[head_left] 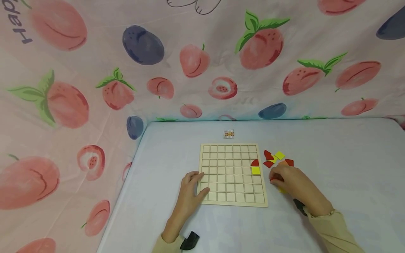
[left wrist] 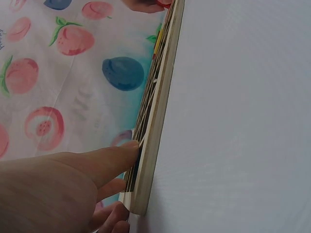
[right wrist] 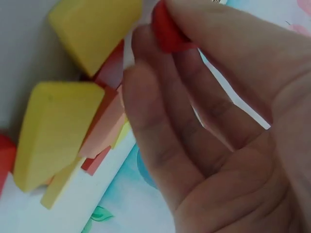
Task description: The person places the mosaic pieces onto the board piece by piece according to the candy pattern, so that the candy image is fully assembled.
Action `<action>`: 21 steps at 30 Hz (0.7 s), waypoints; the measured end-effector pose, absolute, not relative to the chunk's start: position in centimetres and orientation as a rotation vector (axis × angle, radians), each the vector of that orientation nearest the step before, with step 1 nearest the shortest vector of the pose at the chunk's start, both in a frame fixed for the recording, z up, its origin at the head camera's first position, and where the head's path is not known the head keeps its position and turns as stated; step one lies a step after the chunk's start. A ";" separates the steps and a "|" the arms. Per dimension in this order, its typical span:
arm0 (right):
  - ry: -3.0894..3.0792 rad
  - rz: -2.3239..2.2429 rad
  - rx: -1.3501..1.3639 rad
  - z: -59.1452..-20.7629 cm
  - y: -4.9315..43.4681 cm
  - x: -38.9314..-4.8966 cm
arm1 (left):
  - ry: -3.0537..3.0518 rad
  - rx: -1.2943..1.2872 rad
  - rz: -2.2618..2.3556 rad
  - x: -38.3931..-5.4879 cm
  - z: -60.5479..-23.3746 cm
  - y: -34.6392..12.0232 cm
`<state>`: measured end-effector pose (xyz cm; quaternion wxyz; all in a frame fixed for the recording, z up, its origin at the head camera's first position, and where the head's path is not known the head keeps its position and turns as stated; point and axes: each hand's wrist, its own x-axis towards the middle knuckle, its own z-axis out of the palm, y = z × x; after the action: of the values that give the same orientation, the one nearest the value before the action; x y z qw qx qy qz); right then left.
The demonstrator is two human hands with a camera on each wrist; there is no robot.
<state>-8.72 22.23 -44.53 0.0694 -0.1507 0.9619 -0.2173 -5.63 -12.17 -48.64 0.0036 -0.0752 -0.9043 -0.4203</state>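
While the left hand (head_left: 189, 190) rests loosely on a pale, square wooden grid board's (head_left: 229, 179) left edge, the right hand (head_left: 291, 181) pinches a small red block (right wrist: 168, 31) off its right side, seemingly picking up; next calls for lifting clear of the crowding flat, coloured pieces (head_left: 280, 155); a small printed card (head_left: 229, 134) lies beyond

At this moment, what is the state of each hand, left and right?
Left hand: open, touching the left edge of the board.
Right hand: closed, pinching a red piece.

A pale table (head_left: 341, 151) — fruit-printed fabric (head_left: 199, 31) rising behind and left of it.
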 end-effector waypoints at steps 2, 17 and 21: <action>2.902 -0.683 -0.461 -44.7 22.2 -8.7 | -2.834 -0.237 -1.322 -5.6 -48.7 -12.2; 2.880 -0.857 -0.470 -44.2 21.5 -8.7 | -2.835 -0.248 -1.310 -5.7 -48.8 -12.2; 2.905 -0.865 -0.478 -44.0 21.1 -8.8 | -2.835 -0.245 -1.313 -5.7 -48.7 -12.2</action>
<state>-8.76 21.14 -44.04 0.0365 -0.1558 0.9461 -0.2816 -5.68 -12.18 -48.71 0.0038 -0.0782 -0.9047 -0.4188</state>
